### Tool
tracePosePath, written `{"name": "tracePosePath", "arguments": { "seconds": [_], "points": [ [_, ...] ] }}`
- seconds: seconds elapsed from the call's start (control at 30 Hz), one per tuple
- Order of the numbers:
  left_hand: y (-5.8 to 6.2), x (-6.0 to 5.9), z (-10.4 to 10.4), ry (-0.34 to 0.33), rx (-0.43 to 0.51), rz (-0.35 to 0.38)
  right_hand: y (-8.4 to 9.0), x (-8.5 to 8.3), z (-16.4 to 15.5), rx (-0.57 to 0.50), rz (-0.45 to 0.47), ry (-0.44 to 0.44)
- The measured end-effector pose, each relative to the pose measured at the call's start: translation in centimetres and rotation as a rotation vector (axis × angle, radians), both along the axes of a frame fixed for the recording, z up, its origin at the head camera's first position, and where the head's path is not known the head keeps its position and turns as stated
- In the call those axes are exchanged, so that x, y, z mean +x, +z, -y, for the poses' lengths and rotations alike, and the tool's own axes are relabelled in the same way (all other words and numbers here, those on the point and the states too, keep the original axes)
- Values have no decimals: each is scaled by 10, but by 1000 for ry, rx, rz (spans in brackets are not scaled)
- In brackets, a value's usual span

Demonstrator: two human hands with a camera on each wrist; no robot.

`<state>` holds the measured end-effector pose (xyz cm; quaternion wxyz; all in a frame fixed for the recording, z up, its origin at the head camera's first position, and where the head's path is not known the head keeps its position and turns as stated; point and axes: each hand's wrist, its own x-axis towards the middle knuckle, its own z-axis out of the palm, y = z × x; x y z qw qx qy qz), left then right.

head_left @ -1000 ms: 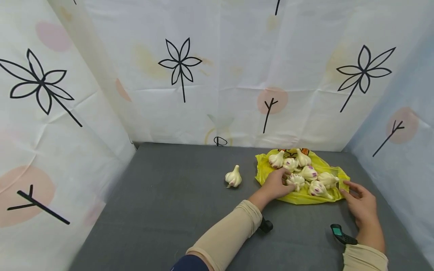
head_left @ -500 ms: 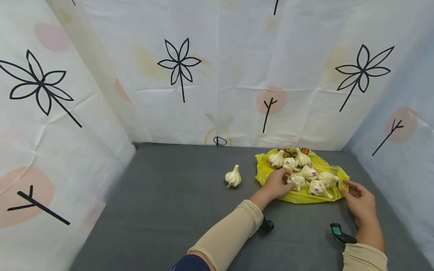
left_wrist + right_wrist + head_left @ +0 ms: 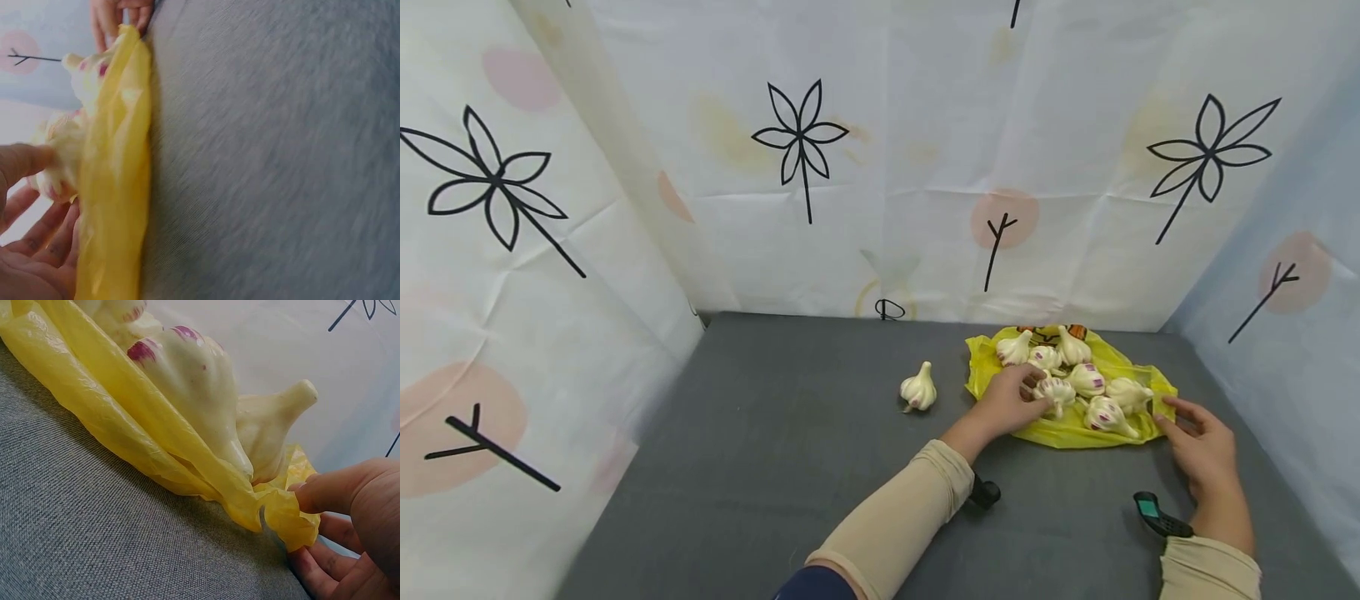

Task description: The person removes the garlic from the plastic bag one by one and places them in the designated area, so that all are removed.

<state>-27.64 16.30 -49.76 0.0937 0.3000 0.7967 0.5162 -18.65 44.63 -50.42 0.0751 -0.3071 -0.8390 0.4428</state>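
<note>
My left hand [image 3: 1006, 403] holds a garlic bulb [image 3: 1057, 395] at the left front of a spread yellow plastic bag [image 3: 1060, 437]. In the left wrist view, the thumb lies on one side of that garlic bulb [image 3: 62, 150], the fingers on the other. At the bag's right end, my right hand [image 3: 1206, 450] pinches its edge between thumb and fingers, seen close in the right wrist view, where a purple-streaked garlic bulb [image 3: 190, 387] lies beside the fold. Several more bulbs rest on the bag. One separate garlic bulb [image 3: 918, 388] stands on the table left of it.
A grey cloth-covered table [image 3: 790, 450] runs back to a patterned white curtain [image 3: 910, 167] just behind the bag. Side curtains [image 3: 1300, 350] close in on left and right. Black wrist straps [image 3: 1161, 517] are worn on both arms.
My left hand has shifted slightly left with the garlic bulb, which has moved and turned a little. The right hand keeps its pinch on the bag's edge; the view tilted slightly.
</note>
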Motion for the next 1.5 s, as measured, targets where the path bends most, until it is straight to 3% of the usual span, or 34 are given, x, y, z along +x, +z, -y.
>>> {"name": "tracePosePath", "arguments": {
  "seconds": [0.2, 0.5, 0.8, 1.13, 1.5],
  "points": [
    [14, -1, 17, -23, 43, 18, 2, -1, 0, 1, 11, -9],
    [36, 2, 46, -40, 75, -30, 1, 0, 0, 3, 20, -21],
    [51, 13, 86, 21, 150, -82, 0, 0, 2, -1, 8, -44],
    [45, 13, 124, 104, 189, -140, 1, 1, -1, -45, 15, -32],
    [40, 21, 170, 188, 208, -124, 2, 1, 0, -84, 23, -33]
  ]
}}
